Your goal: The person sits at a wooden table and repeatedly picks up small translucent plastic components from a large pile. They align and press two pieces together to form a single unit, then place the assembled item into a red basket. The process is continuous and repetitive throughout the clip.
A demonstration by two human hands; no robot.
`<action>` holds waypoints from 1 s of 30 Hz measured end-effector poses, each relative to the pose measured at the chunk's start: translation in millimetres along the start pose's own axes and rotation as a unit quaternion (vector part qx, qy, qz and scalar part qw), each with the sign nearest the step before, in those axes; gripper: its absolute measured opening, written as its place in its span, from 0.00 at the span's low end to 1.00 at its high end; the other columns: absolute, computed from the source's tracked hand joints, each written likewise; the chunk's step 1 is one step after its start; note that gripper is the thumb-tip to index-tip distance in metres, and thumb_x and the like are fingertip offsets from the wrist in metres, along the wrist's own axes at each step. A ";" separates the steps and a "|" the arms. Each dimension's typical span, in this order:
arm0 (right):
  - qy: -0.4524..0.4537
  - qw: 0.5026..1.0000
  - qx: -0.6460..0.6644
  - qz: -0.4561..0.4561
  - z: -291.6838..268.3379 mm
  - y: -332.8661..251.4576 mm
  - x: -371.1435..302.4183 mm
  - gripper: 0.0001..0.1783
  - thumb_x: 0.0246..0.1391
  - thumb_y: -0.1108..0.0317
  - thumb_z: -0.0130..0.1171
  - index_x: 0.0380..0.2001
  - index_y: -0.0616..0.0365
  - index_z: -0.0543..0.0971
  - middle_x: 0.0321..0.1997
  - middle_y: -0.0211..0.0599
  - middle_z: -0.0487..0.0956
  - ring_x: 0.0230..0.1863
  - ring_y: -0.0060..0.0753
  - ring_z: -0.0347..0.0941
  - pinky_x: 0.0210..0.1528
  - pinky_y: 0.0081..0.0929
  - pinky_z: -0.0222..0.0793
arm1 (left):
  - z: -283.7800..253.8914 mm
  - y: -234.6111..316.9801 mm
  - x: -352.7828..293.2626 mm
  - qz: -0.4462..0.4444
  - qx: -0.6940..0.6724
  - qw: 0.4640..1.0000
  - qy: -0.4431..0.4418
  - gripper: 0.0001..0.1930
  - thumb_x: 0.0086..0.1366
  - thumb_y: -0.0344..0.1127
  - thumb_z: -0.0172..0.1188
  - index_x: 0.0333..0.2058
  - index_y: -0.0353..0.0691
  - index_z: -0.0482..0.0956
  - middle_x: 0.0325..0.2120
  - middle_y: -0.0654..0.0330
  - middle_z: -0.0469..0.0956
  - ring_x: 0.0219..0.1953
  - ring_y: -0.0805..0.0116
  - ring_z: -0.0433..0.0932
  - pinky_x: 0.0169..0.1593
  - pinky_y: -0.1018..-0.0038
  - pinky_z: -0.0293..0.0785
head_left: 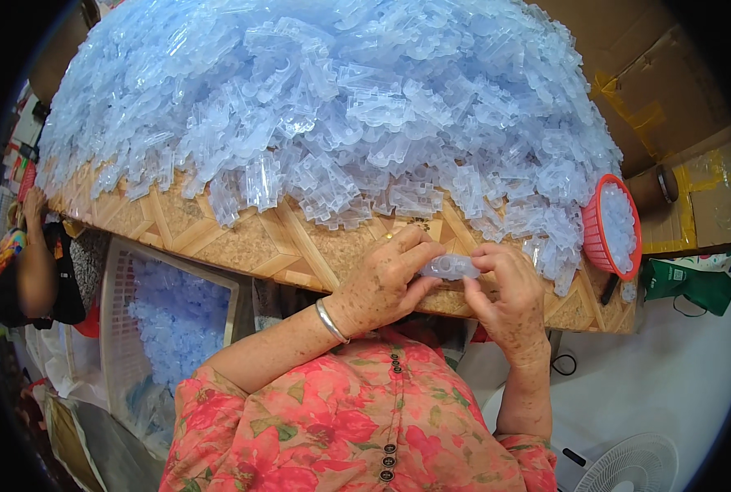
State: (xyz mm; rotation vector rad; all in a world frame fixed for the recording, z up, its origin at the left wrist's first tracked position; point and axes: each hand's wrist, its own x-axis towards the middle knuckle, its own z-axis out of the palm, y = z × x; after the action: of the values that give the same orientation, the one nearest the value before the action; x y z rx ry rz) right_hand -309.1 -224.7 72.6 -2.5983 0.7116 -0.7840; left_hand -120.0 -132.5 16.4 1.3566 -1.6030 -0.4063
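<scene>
Between my two hands, close above the near edge of the table, is a small translucent plastic piece [449, 266] with a rounded outline. My left hand [388, 279] pinches its left end between thumb and fingers. At its right end, my right hand [506, 295] grips with thumb and forefinger. Just beyond my hands spreads a great heap of clear, bluish plastic pieces [324, 115], many of them long and flat. What exactly each piece is, I cannot make out.
The patterned wooden table [291, 246] carries the heap. A red basket [595, 234] of pieces stands at its right end. Below left is a white crate [119, 328] of similar pieces. Cardboard boxes [652, 90] are at far right, a fan [632, 463] lower right. Another person's arm [33, 254] shows at left.
</scene>
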 end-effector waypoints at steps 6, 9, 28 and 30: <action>-0.044 0.996 0.059 0.057 2.4 -1.5 5.9 0.17 0.47 0.77 0.70 0.43 0.59 0.80 0.41 0.39 0.82 0.36 0.38 0.79 0.40 0.34 0.75 | 1.8 -1.4 0.0 0.004 -0.004 1.000 0.019 0.22 0.53 0.27 0.71 0.48 0.36 0.78 0.39 0.51 0.75 0.39 0.50 0.79 0.41 0.63 0.76; -0.014 0.989 0.122 0.077 4.9 -2.9 0.7 0.18 0.47 0.77 0.71 0.44 0.59 0.82 0.41 0.39 0.83 0.36 0.39 0.79 0.39 0.33 0.76 | 2.7 -3.6 -1.2 0.015 -0.008 1.000 0.014 0.22 0.53 0.27 0.71 0.48 0.36 0.78 0.39 0.51 0.76 0.40 0.50 0.79 0.42 0.62 0.76; -0.026 0.998 0.062 0.020 16.5 -6.3 7.3 0.15 0.45 0.73 0.73 0.39 0.59 0.83 0.41 0.37 0.82 0.40 0.40 0.79 0.39 0.33 0.74 | 4.2 -5.1 -2.4 0.026 -0.003 0.999 0.022 0.19 0.56 0.29 0.70 0.47 0.34 0.80 0.42 0.50 0.78 0.41 0.48 0.80 0.44 0.61 0.77; -0.044 0.998 0.043 0.018 15.8 -10.1 9.7 0.14 0.45 0.73 0.72 0.37 0.59 0.83 0.40 0.37 0.81 0.39 0.41 0.78 0.39 0.34 0.74 | 2.8 -4.7 -2.5 0.021 -0.002 1.000 0.008 0.18 0.56 0.28 0.69 0.46 0.34 0.80 0.42 0.50 0.79 0.41 0.48 0.80 0.44 0.61 0.77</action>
State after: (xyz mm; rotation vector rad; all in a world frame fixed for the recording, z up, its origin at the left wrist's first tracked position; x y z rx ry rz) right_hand -289.2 -219.1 68.7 -2.5183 0.6816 -0.6692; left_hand -119.8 -132.7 10.4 1.3169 -1.6149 -0.3730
